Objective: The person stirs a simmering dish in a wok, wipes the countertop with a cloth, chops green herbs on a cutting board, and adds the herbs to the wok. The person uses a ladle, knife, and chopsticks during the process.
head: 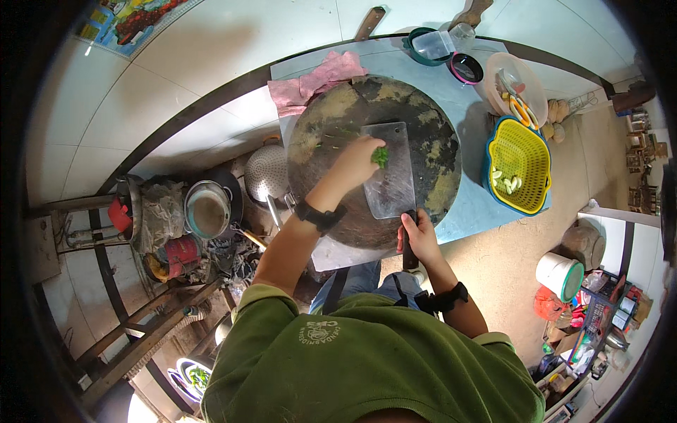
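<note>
My right hand (420, 238) grips the dark handle of a cleaver (394, 190). Its wide rectangular blade is turned flat above a round wooden chopping block (439, 158); whether it touches the wood I cannot tell. Over the blade, my left hand (357, 158) has its thumb and fingers closed around a small clump of chopped green herbs (380, 156). Some of the clump is hidden by the fingers. A few green bits (344, 130) are scattered on the block's far left part.
A yellow basket (529, 180) with peeled garlic cloves (510, 185) stands on the table (470, 211) at right. Behind it is a pale bowl (531, 79) holding scissors (521, 111). A pink cloth (312, 79) lies behind the block. Pots and a colander (267, 169) are at left.
</note>
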{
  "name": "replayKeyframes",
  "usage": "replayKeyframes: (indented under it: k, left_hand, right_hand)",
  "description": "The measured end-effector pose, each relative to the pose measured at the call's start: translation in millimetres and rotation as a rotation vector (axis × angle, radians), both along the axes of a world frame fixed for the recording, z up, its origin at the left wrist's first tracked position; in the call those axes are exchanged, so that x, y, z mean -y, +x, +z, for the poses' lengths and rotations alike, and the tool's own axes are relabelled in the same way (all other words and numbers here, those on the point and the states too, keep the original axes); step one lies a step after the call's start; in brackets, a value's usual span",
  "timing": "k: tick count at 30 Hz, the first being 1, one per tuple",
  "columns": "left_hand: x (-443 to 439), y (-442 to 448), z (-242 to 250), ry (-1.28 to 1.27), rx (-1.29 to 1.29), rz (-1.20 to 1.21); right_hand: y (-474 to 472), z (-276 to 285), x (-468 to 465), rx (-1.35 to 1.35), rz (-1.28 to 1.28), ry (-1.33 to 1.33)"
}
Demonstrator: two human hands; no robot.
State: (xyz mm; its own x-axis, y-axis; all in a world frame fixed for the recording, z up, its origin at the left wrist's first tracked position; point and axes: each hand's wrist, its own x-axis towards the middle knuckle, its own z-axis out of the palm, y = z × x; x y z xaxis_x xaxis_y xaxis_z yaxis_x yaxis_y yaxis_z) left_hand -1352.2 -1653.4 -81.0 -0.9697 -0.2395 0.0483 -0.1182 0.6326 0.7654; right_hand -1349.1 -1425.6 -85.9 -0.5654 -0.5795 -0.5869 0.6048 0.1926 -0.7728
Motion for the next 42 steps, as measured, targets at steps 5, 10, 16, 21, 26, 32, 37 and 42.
replayKeyframes:
  k: [5, 10, 16, 21, 26, 32, 37, 42]
  left_hand:
    - [4.3, 12.6, 34.8, 0.123, -0.018, -0.005]
    - [58.9, 15.4, 30.1, 0.029, 0.123, 0.135]
    - [89.3, -11.9, -8.7, -0.333, -0.086, 0.019]
    - [71.5, -23.5, -11.9, -0.228, 0.012, -0.117]
    - [43.6, -6.2, -3.5, -0.219, 0.039, -0.348]
    - [40.8, 21.5, 19.9, 0.088, 0.087, -0.256]
    - [67.4, 30.1, 13.1, -0.263, 0.003, 0.023]
    - [75.1, 23.7, -10.5, -0.379, 0.035, 0.211]
  right_hand:
    - [2.8, 1.9, -16.0, 0.109, -0.006, -0.114]
    - [-3.1, 16.9, -51.2, 0.155, 0.08, -0.07]
    - [-0.5, 28.4, -79.3, 0.235, 0.286, 0.011]
    - [5.3, 13.5, -56.7, 0.2, 0.335, 0.03]
    - [-1.3, 7.4, -31.7, 0.138, 0.334, -0.024]
    - [0.9, 6.6, -24.6, 0.167, 0.308, 0.007]
    - [4.9, 8.1, -34.1, 0.095, 0.297, -0.021]
    - [8.3, 13.5, -47.5, 0.219, 0.316, 0.082]
